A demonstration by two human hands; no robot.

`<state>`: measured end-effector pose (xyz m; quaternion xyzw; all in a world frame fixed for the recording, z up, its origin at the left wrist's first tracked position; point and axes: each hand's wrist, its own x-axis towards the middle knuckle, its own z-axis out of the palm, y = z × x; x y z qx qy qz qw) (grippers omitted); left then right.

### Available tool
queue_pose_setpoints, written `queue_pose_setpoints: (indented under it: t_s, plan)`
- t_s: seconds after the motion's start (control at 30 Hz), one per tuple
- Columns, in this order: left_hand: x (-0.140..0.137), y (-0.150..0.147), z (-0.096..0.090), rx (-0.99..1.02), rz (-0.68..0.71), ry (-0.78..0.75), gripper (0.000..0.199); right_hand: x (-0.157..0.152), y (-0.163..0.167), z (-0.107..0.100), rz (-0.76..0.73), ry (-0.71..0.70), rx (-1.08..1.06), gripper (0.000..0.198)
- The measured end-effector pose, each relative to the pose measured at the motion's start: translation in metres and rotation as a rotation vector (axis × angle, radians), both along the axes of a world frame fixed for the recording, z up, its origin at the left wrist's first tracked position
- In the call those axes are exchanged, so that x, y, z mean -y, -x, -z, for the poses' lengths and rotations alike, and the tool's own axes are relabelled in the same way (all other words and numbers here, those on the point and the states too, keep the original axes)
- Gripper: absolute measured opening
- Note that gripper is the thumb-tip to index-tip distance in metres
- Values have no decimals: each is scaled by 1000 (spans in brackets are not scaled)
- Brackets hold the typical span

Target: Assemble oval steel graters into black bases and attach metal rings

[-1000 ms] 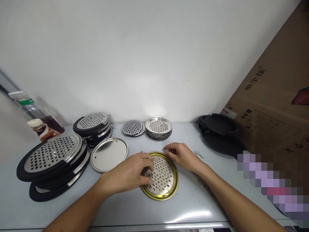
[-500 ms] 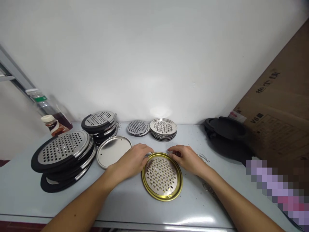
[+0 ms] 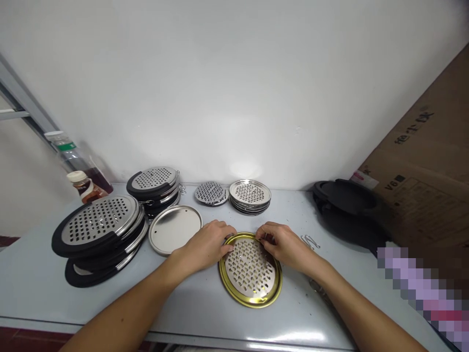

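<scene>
A round silver grater plate [image 3: 250, 268] with rows of raised holes lies inside a shallow gold-coloured dish [image 3: 252, 304] in front of me. My left hand [image 3: 210, 243] is closed at the far left of the pair, its thumb on the grater plate's edge and its fingers over the gold rim. At the far right edge my right hand [image 3: 284, 242] pinches in the same way, fingertips partly hidden behind the knuckles. Left of them a plain silver round lid [image 3: 175, 229] with small holes lies flat.
Stacked graters with black rims [image 3: 98, 222] stand at left, a second stack [image 3: 154, 181] behind. Silver grater plates [image 3: 250, 193] and loose discs [image 3: 210, 193] sit near the wall. At right are wire hooks [image 3: 310, 241], black round parts [image 3: 344, 195] and a cardboard box [image 3: 421, 171].
Both hands have come down onto the far rim, and their fingers have closed on the edge of the grater plate and dish. The view has shifted slightly.
</scene>
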<state>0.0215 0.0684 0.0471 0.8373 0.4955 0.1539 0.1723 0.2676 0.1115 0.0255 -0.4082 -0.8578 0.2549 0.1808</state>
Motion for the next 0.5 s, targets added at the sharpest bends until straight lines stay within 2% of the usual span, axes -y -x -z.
queue_pose_setpoints:
  t_s: [0.13, 0.33, 0.5]
  plan:
    - [-1, -3, 2, 28, -9, -33, 30, -2, 0, 1, 9, -22, -3, 27]
    - [1, -5, 2, 98, 30, -54, 20, -2, 1, 1, 2, -28, -1, 27]
    - [4, -3, 0, 80, 75, 11, 43, -1, 0, -1, -1, -24, 4, 27]
